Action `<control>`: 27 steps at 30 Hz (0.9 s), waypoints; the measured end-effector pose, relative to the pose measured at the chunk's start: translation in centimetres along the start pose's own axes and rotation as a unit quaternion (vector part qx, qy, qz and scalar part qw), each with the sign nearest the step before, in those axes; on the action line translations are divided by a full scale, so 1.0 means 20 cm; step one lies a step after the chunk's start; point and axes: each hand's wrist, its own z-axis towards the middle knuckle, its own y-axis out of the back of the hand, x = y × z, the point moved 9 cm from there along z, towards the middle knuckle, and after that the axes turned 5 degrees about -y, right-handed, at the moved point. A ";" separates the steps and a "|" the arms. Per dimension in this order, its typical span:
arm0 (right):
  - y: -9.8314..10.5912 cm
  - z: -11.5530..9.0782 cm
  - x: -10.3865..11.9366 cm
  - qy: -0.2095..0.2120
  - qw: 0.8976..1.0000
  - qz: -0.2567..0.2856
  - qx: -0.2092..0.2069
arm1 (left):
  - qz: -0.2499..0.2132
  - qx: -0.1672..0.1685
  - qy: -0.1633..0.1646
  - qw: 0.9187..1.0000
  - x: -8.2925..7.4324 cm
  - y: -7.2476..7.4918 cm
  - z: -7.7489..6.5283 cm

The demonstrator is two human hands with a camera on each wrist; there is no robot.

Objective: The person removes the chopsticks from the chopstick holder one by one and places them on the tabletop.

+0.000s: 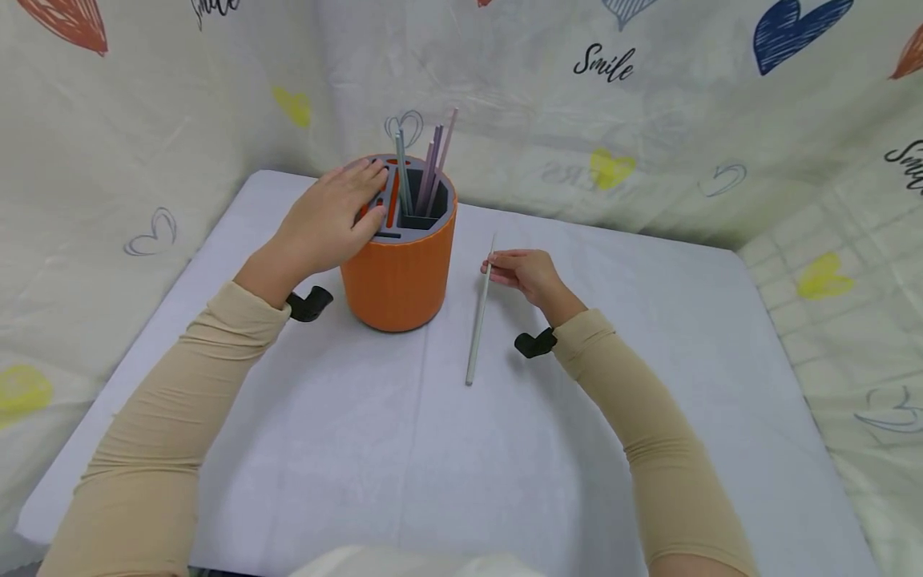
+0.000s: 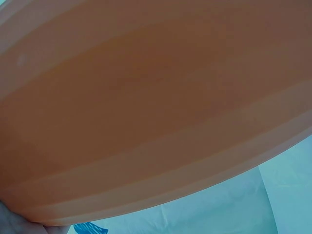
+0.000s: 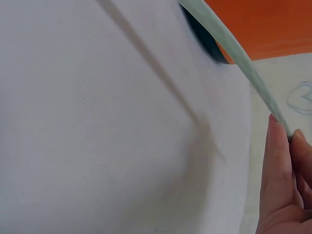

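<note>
Left hand [image 1: 328, 212] covers chunk of pot [image 1: 399, 280] top, whatever's underneath hidden. Left wrist view: pot overflows frame, just sliver of left hand in bottom corner, can't really say how it sits from there. Right wrist view: stick [image 3: 241, 58] chopped by top edge, right hand [image 3: 279, 190] cropped too.

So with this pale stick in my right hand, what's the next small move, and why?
Probably lift the pale stick toward the orange holder: your right hand pinches it alongside, other sticks stand in the holder, and your left hand rests on the holder's top.
</note>
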 end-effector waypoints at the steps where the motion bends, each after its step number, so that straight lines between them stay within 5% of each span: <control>1: 0.00 0.01 -0.01 -0.001 1.000 -0.002 0.004 | 0.000 -0.001 0.000 1.000 0.00 0.00 0.00; 27: 0.04 0.13 -0.18 -0.087 0.994 -0.050 -0.038 | -0.008 -0.001 0.007 1.000 0.00 0.01 -0.01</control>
